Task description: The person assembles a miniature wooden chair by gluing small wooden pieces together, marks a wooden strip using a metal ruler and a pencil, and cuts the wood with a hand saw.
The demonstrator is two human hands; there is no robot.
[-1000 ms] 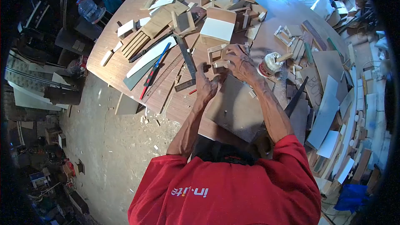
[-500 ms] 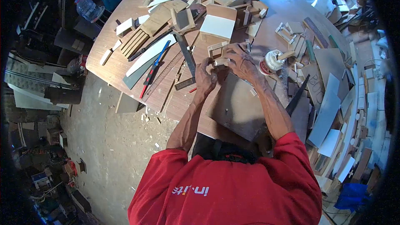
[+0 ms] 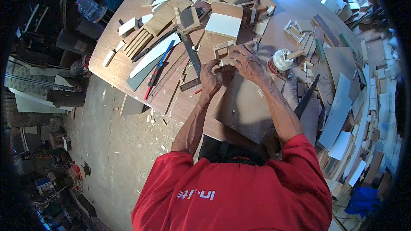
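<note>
Both of my hands are around a small light wooden piece [image 3: 227,62] near the middle of the table. My left hand [image 3: 211,77] pinches its left end with curled fingers. Over its right side, my right hand [image 3: 248,63] has its fingers wrapped. Just beyond the piece stands a small open wooden frame [image 3: 223,50]; whether the two touch is hard to tell. To the right of my right hand is an open jar [image 3: 280,61] of white stuff with a wooden stick in it. A miniature chair with a white seat [image 3: 223,26] stands behind the frame.
On the table [image 3: 107,66] lie a red and blue tool [image 3: 159,69], a dark metal square [image 3: 190,55], a ruler [image 3: 168,76] and wood strips. More small wooden furniture stands at the back. A saw blade [image 3: 307,97] and boards [image 3: 336,111] lie on the right.
My left hand has risen slightly and its fingers have closed in on the small piece. My right hand stays on the piece, with small finger shifts.
</note>
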